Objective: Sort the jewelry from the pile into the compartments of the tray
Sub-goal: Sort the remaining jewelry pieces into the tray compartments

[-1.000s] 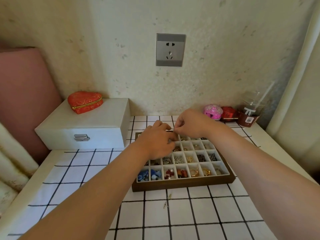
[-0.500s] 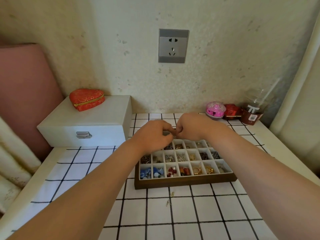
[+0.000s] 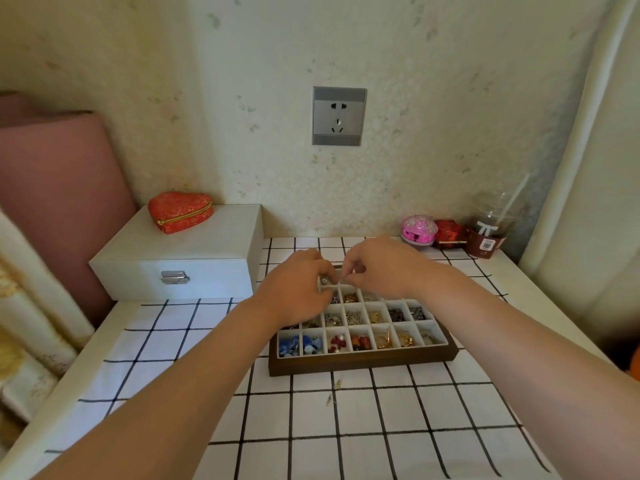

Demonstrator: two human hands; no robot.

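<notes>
A dark wooden tray (image 3: 363, 363) with white compartments lies on the checked cloth, its cells holding blue, red, gold and silver jewelry. My left hand (image 3: 294, 289) and my right hand (image 3: 381, 268) meet over the tray's far left rows. Their fingertips pinch one small silver piece (image 3: 334, 281) between them; its shape is too small to tell. Two tiny loose pieces (image 3: 333, 391) lie on the cloth just in front of the tray. My hands hide the tray's far cells.
A white jewelry box (image 3: 180, 258) with a red heart-shaped pouch (image 3: 180, 211) on it stands at the left. At the back right stand a pink round case (image 3: 418, 230), a red box (image 3: 449, 233) and a plastic cup with a straw (image 3: 490, 226). A pink cushion (image 3: 52, 188) leans far left.
Both hands stay together over the tray's far rows, working the same small piece. The camera has tilted and shifted a little, so the scene sits lower in view.
</notes>
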